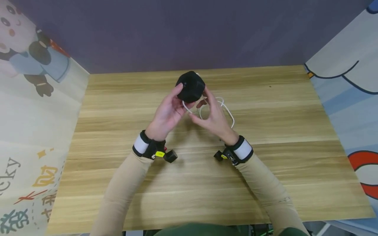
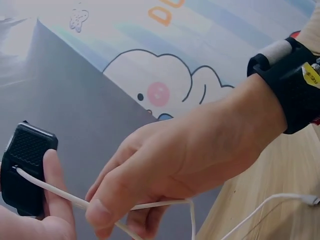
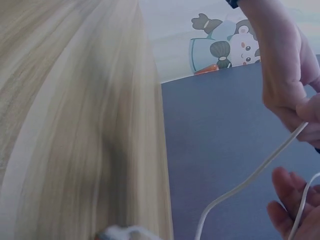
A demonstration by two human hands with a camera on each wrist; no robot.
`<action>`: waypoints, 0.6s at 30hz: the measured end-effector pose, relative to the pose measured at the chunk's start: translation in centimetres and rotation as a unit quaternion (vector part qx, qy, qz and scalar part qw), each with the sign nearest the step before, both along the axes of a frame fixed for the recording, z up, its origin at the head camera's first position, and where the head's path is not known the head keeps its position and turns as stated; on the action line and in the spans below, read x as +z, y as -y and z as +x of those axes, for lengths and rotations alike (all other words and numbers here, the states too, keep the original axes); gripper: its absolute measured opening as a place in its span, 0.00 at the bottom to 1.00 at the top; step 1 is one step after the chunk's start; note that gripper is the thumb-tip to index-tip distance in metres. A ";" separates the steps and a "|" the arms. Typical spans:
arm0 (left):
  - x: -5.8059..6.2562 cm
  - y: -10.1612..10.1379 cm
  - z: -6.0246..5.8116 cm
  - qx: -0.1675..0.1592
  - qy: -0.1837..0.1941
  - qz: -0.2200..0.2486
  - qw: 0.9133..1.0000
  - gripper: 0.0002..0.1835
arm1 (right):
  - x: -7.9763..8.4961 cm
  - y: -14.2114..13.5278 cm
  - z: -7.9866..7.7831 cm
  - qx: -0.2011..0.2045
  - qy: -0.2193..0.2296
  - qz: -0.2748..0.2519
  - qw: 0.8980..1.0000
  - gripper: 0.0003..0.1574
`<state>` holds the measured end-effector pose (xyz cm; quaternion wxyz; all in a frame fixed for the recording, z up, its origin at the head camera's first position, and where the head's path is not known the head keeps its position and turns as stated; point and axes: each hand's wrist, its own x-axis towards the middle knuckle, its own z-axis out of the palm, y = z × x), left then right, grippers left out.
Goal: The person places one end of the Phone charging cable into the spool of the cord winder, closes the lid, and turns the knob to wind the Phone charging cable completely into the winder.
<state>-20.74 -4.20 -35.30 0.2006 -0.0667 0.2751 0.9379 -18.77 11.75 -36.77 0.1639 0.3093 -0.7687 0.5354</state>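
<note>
A black, many-sided device [image 1: 191, 87] is held up over the table by my left hand [image 1: 169, 113], whose thumb lies on its near face. In the left wrist view the device [image 2: 22, 167] shows a textured side and a port with a white cable [image 2: 55, 191] plugged in. My right hand [image 1: 217, 119] pinches that cable a short way from the port, its thumb [image 2: 99, 215] across it. Part of the cable hangs beyond the right fingers. From the right wrist, the left hand [image 3: 285, 75] hides most of the device.
The white cable loops beside the right hand over the wooden table [image 1: 280, 147]. A plug end [image 2: 311, 199] lies at the lower right of the left wrist view. A dark panel [image 1: 189, 36] borders the table's far edge; printed walls [image 1: 38, 108] stand at both sides.
</note>
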 end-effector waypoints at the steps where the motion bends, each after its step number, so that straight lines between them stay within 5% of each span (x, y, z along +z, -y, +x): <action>1: 0.0 0.1 0.0 0.002 0.004 0.012 1.000 0.36 | -0.1 -0.1 0.0 0.005 -0.002 0.000 1.000 0.54; 9: -0.2 0.6 0.2 0.010 0.005 0.083 0.996 0.29 | -1.1 -0.4 0.0 -0.006 -0.008 0.017 1.000 0.46; 18: -0.6 0.1 0.2 0.006 0.010 0.100 0.995 0.32 | -4.3 -0.9 -1.6 0.027 0.019 0.008 0.999 0.39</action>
